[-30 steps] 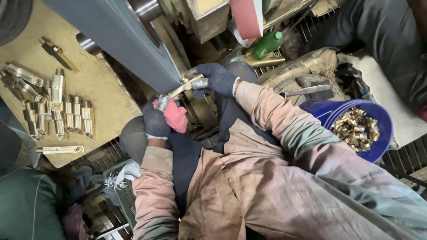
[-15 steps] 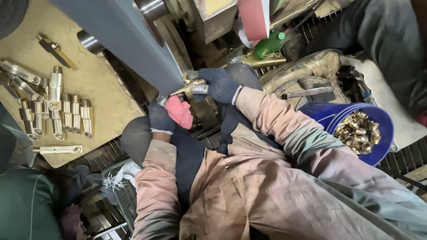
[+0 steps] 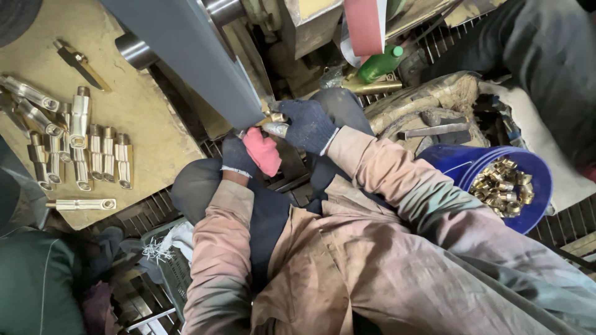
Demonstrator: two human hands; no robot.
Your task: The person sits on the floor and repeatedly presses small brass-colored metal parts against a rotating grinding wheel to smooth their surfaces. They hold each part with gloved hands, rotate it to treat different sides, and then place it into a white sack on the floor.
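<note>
Both gloved hands have pushed up closer to the grey belt (image 3: 205,62) than a second ago. The right hand (image 3: 308,126) is clamped around the brass piece (image 3: 274,124), pressing it at the belt's lower edge, while the left hand (image 3: 239,155) grips its other end with a pink pad (image 3: 262,151). The blue bucket (image 3: 459,164) hasn't moved.

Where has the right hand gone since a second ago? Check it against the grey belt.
Yes, slightly. The right hand has moved left and up, closer to the grey belt, pressing the brass part near it.
</note>
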